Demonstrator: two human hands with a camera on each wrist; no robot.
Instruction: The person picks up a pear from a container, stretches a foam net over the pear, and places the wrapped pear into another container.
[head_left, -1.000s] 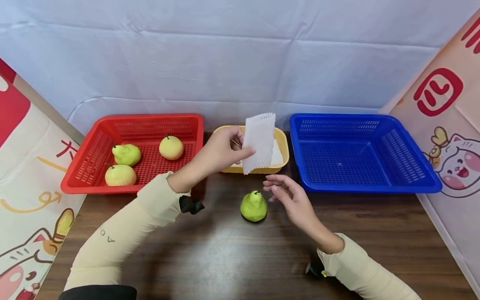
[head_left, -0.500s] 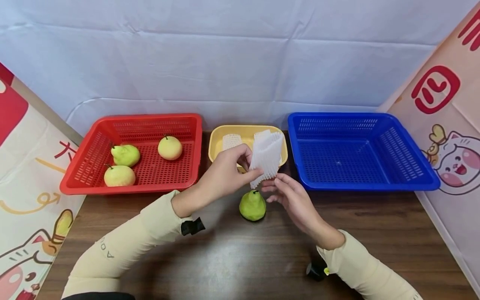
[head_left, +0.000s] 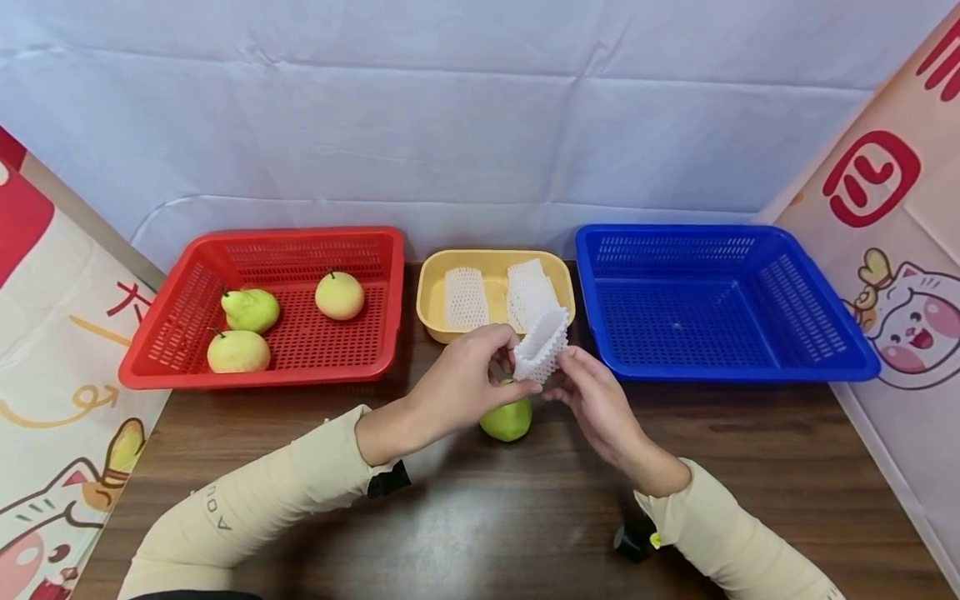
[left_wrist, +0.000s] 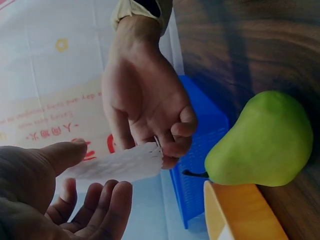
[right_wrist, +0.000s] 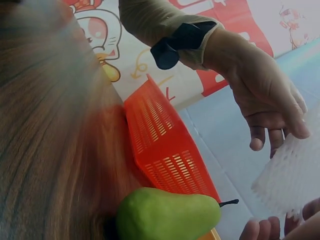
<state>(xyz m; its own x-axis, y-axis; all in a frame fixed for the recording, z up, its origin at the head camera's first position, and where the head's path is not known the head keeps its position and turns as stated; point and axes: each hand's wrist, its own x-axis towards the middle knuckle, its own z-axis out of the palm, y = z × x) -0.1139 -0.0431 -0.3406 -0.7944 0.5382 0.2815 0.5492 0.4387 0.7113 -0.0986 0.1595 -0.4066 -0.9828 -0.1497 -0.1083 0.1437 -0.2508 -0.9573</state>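
A white foam net sleeve [head_left: 542, 350] is held between both hands above the table, its mouth spread a little. My left hand [head_left: 461, 392] pinches one side of it between thumb and fingers. The right hand [head_left: 600, 408] pinches the opposite edge, as the left wrist view also shows at its fingertips. Just below the sleeve a green pear [head_left: 507, 422] stands upright on the table, its top hidden by the left hand and the sleeve in the head view. In the right wrist view the pear [right_wrist: 167, 215] shows its dark stem, with neither hand touching it.
At the left a red basket [head_left: 255, 381] holds two yellowish pears and one green pear. Behind the hands a small yellow tray [head_left: 431, 287] carries more foam sleeves. A blue basket [head_left: 738, 371] stands at the right. A pale cloth [head_left: 480, 125] hangs behind.
The left hand has brought the foam sleeve down and toward the right hand. The right hand has taken hold of its edge, and the sleeve has tilted with its mouth widening.
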